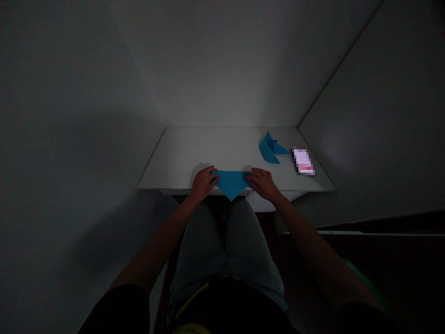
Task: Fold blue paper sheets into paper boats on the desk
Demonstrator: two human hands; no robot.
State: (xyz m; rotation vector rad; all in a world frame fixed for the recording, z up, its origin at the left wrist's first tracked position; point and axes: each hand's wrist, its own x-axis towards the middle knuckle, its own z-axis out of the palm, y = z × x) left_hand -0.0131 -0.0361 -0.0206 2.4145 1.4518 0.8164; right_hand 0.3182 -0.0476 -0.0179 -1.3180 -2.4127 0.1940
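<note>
A folded sheet of blue paper [231,182] is stretched between my two hands at the table's front edge. Its upper edge runs straight across, and its lower part tapers to a point that hangs past the edge. My left hand [205,182] pinches the paper's left corner between thumb and fingers. On the other side, my right hand [261,182] grips the right corner the same way. The fingertips cover both corners.
On the white table [194,148] a folded blue paper figure [271,148] stands toward the back right. To its right lies a phone [303,161] with a lit, blurred screen. Walls border the table at the back and sides; my legs are below the front edge.
</note>
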